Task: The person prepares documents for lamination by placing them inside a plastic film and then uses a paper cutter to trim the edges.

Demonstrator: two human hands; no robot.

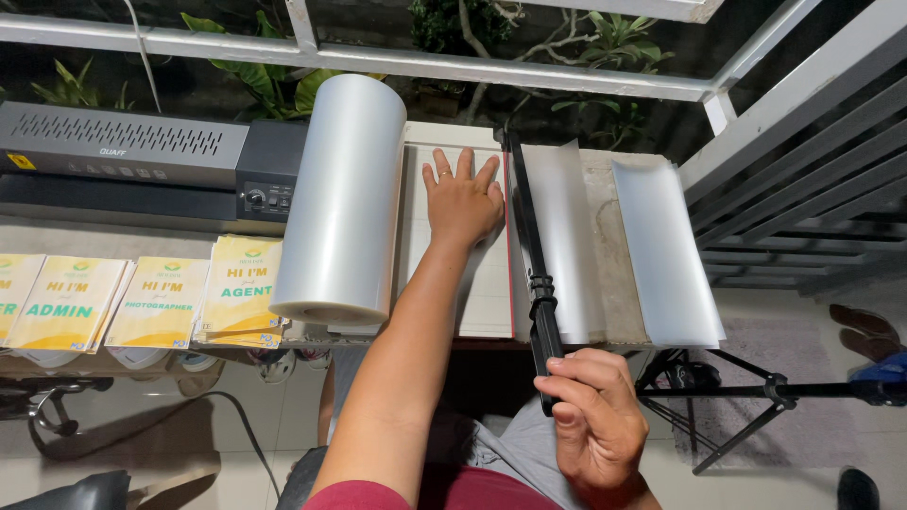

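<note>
My left hand (462,200) lies flat, fingers spread, on the clear film covering the bed of a paper trimmer (482,293). A big roll of clear laminating film (345,198) rests just left of that hand, feeding onto the trimmer. My right hand (590,420) grips the black handle of the trimmer's cutter arm (532,247), which lies down along the bed's right edge. Cut clear sheets (567,241) sit right of the blade, and another curled sheet (666,255) lies further right.
A grey laminating machine (132,156) stands at the back left. Several yellow printed cards (161,300) lie in a row along the table's front left. White railing and plants are behind. A black tripod (756,397) stands on the floor at right, near shoes.
</note>
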